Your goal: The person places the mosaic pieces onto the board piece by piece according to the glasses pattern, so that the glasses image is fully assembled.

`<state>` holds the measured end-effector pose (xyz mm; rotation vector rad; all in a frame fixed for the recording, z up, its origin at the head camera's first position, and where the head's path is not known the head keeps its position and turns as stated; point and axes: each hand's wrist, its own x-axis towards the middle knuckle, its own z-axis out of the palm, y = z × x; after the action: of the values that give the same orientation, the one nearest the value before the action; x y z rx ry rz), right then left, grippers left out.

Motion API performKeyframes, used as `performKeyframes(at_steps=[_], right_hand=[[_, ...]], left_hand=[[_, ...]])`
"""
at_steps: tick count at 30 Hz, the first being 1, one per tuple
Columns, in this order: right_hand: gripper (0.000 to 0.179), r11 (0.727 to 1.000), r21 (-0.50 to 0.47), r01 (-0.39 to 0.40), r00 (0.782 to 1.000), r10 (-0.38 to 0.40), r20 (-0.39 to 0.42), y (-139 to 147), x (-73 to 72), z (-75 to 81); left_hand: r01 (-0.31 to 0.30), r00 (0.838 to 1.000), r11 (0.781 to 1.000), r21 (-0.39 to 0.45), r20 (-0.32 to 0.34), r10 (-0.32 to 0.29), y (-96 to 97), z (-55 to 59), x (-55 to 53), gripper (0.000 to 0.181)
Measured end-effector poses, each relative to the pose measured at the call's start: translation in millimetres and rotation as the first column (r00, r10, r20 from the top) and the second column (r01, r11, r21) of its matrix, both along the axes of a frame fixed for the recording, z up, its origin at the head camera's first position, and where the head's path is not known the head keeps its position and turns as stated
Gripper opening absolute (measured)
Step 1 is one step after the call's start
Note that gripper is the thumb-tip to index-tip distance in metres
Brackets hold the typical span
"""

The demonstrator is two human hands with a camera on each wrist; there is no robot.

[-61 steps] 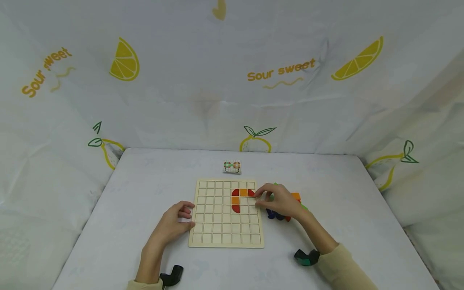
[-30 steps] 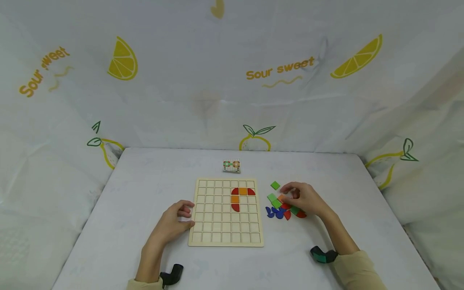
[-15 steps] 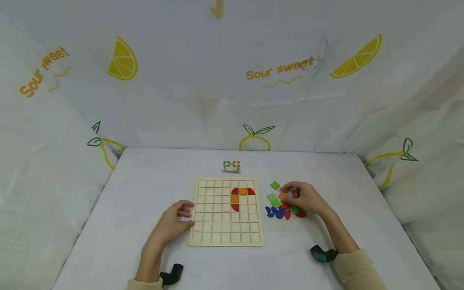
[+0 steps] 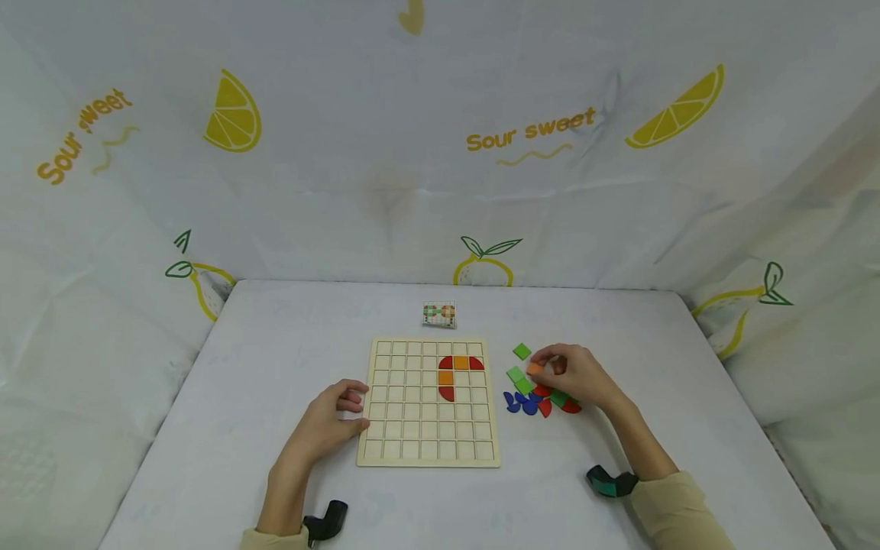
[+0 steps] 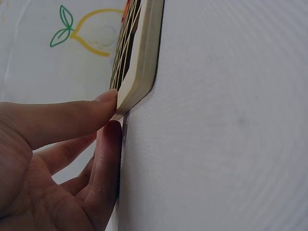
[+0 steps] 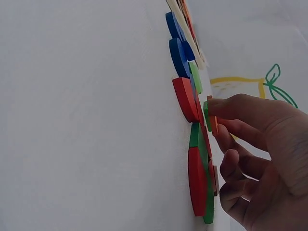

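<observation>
My left hand [image 4: 332,415] rests thumb and fingertips against the left edge of a pale wooden grid board [image 4: 419,451]. In the left wrist view the thumb [image 5: 67,118] touches the board's side near its corner. My right hand [image 4: 576,376] pinches an orange square tile [image 4: 534,369] between thumb and finger, right of the board. Beside the hand lie green square tiles [image 4: 522,351], blue rounded pieces [image 4: 530,408] and red rounded pieces [image 4: 545,409]. Set in the board's upper right cells are red rounded pieces [image 4: 447,393] and orange squares [image 4: 461,363].
Behind the board lies a small pattern card [image 4: 439,314] with coloured shapes. The white-covered table [image 4: 289,321] meets a white cloth backdrop [image 4: 344,214] printed with lemons. Each wrist carries a black camera mount [image 4: 326,522].
My right hand has left the board's right edge and moved over to the loose pieces, where the orange tile has shifted slightly in its fingers. The left hand has stayed put.
</observation>
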<state>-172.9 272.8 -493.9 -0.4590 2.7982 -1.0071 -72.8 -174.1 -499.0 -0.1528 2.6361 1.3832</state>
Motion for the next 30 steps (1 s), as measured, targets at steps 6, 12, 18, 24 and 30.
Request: performKeyframes(at_steps=[6,12,18,24,30], right_hand=[[0.027,0.998,-0.055,-0.024,1.000,0.024,-0.002,-10,3.1,3.4],[0.022,0.993,-0.086,-0.079,0.997,0.079,-0.006,-31,7.7,6.9],[0.021,0.982,-0.114,-0.148,0.989,0.149,0.000,-55,12.4,10.0],[0.022,0.966,-0.135,-0.222,0.975,0.222,-0.013,-74,14.5,8.6],[0.024,0.952,-0.146,-0.268,0.963,0.271,0.000,-90,16.8,6.3]], left_hand=[[0.002,1.000,1.000,0.007,0.001,-0.002,-0.2,1.7,0.9,0.052],[0.002,1.000,1.000,0.004,0.006,-0.002,-0.1,2.8,1.3,0.052],[0.001,1.000,1.000,0.007,0.004,-0.001,0.3,2.8,1.0,0.051],[-0.002,1.000,1.000,0.007,0.003,0.002,0.3,1.9,0.5,0.052],[-0.002,1.000,1.000,0.007,0.001,0.002,-0.1,0.9,0.3,0.051]])
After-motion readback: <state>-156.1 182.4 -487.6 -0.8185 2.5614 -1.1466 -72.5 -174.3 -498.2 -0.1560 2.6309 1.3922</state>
